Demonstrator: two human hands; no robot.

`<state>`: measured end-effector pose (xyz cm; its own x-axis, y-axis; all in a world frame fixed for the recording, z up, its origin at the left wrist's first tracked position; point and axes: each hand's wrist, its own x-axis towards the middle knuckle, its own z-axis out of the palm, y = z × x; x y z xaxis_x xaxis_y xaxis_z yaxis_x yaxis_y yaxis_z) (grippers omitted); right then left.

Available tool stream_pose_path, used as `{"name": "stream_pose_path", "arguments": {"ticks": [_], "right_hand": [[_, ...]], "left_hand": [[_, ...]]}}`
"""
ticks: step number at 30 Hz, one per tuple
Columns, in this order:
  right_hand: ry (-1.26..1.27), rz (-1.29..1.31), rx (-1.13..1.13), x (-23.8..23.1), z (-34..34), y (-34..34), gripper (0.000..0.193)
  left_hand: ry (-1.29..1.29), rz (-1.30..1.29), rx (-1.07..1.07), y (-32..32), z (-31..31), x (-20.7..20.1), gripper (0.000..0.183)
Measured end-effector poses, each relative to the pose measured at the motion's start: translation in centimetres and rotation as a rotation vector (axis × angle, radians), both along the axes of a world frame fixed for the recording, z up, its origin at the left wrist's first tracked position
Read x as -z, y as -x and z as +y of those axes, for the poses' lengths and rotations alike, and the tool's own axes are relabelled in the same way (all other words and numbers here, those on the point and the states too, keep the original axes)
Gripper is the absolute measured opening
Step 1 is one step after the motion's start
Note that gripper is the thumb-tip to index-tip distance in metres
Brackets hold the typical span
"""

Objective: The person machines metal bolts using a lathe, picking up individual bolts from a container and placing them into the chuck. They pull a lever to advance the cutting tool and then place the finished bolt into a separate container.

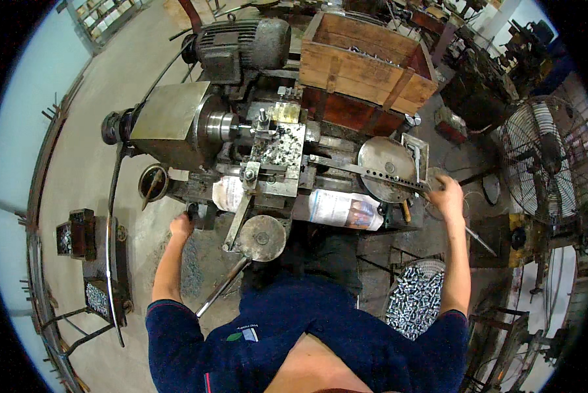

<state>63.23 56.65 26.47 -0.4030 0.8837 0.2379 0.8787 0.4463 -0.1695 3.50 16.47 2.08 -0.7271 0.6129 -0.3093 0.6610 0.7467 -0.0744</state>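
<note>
A small metal lathe fills the middle, its chuck (219, 126) facing a tool carriage (277, 157) strewn with metal chips. My right hand (447, 198) is closed around the outer end of a flat perforated metal lever (372, 172), which reaches across a large round disc (387, 167). On the other side my left hand (182, 226) looks closed beside a dark part at the lathe's lower left; what its fingers hold is hidden. Between my arms sits a smaller round disc (262, 238) with a bar handle (223, 287) slanting toward me.
Behind the lathe stand a motor (245, 49) and a wooden crate (366, 62). A basket of small metal pieces (415, 300) is under my right arm. Farther right is a large fan (543, 157). Metal bins (78, 230) and a long rod (109, 262) stand at left.
</note>
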Motion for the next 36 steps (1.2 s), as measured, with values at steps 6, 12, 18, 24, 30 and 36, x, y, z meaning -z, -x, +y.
{"name": "stream_pose_path", "arguments": {"ticks": [6,12,18,24,30,36], "right_hand": [[0.067,0.375,-0.796,-5.2,-5.2,21.0,0.045],[-0.209,0.21,-1.127,-5.3,-9.5,37.3,0.03],[-0.2,-0.198,-1.016,-3.4,-10.2,42.0,0.02],[-0.11,-0.319,-0.979,-2.9,-10.1,42.4,0.023],[-0.066,-0.308,-0.977,-2.2,-9.6,42.8,0.025],[-0.09,-0.287,-0.987,-1.3,-9.3,42.6,0.02]], "left_hand": [[-0.196,-0.188,-0.069,1.6,-2.4,-6.8,0.043],[-0.684,0.33,-0.193,3.6,-11.3,-23.0,0.031],[-0.457,0.351,-0.421,1.0,-20.3,-19.6,0.042],[-0.222,0.345,-0.65,6.3,-20.4,-19.8,0.038],[-0.293,0.302,-0.685,4.4,-18.9,-19.3,0.037],[-0.406,0.29,-0.674,-3.7,-15.5,-19.7,0.034]]}}
